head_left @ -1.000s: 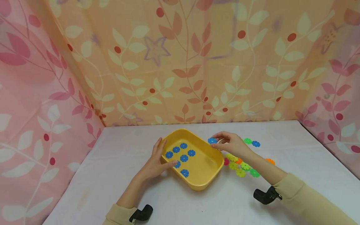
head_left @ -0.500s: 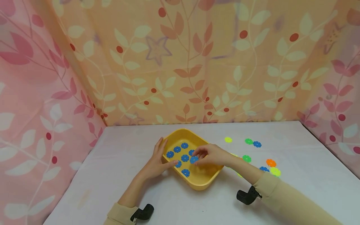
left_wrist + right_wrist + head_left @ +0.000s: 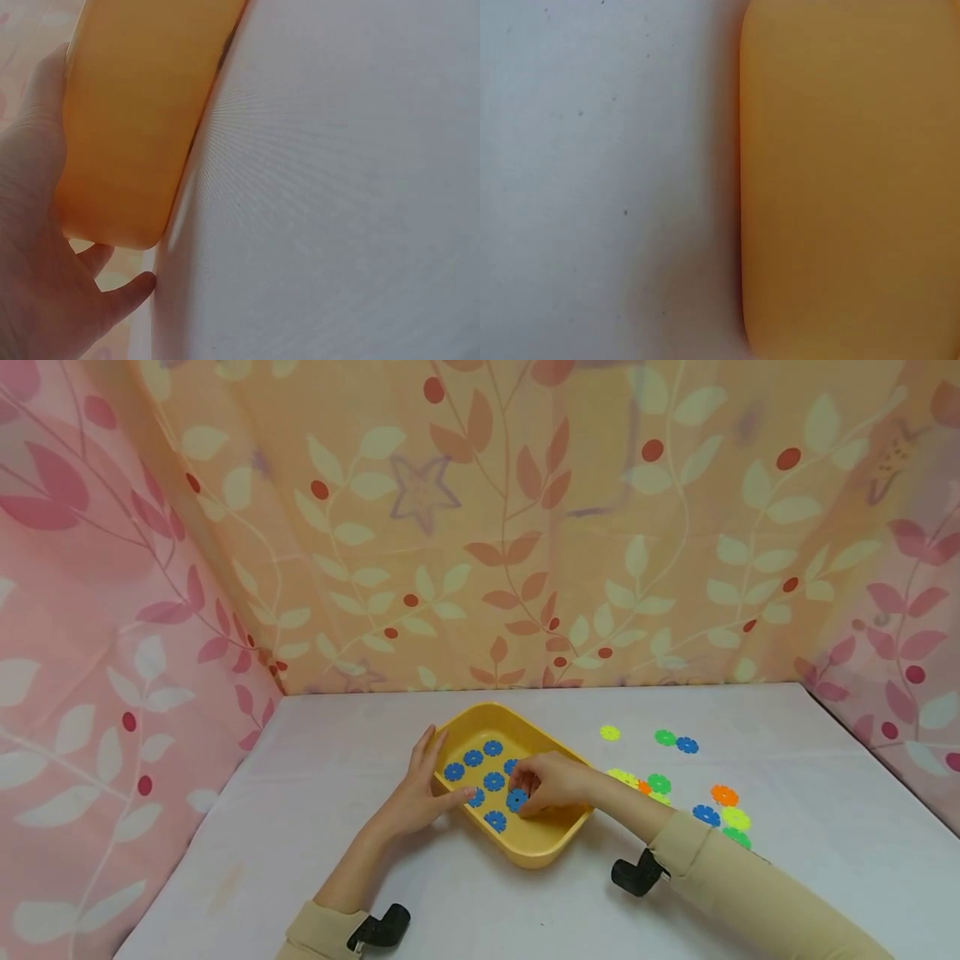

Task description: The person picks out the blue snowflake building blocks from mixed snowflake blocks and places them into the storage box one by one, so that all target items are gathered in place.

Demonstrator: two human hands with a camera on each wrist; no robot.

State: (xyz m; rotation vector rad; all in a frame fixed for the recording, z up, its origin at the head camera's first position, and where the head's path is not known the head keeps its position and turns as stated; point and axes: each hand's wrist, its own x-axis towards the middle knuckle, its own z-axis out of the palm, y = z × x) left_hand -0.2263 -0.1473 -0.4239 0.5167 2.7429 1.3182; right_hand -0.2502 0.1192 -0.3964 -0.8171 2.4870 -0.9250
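Observation:
In the head view, a yellow plastic tub (image 3: 536, 852) sits slantwise on the table, with several blue notched plastic discs (image 3: 493, 782) lying on its floor. My left hand (image 3: 415, 797) holds the tub's left side, thumb over the rim and fingers along the outer wall. The left wrist view shows that hand (image 3: 37, 225) around the tub's end (image 3: 142, 127). Inside the tub, my right hand (image 3: 555, 783) pinches another blue notched disc (image 3: 516, 800) low over the floor. Only the tub's outer wall (image 3: 847, 180) and the table appear in the right wrist view; the right hand is out of it.
Loose notched discs lie right of the tub: a yellow one (image 3: 610, 732), a green one (image 3: 665, 737) touching a blue one (image 3: 687, 745), an orange one (image 3: 724, 795), and several more partly behind the right forearm. A patterned curtain (image 3: 480, 527) hangs behind the white table (image 3: 247, 827).
My right hand has carried a blue disc from beyond the tub's far right rim into the tub, then lowered it beside the others. My left hand and the tub stay in place.

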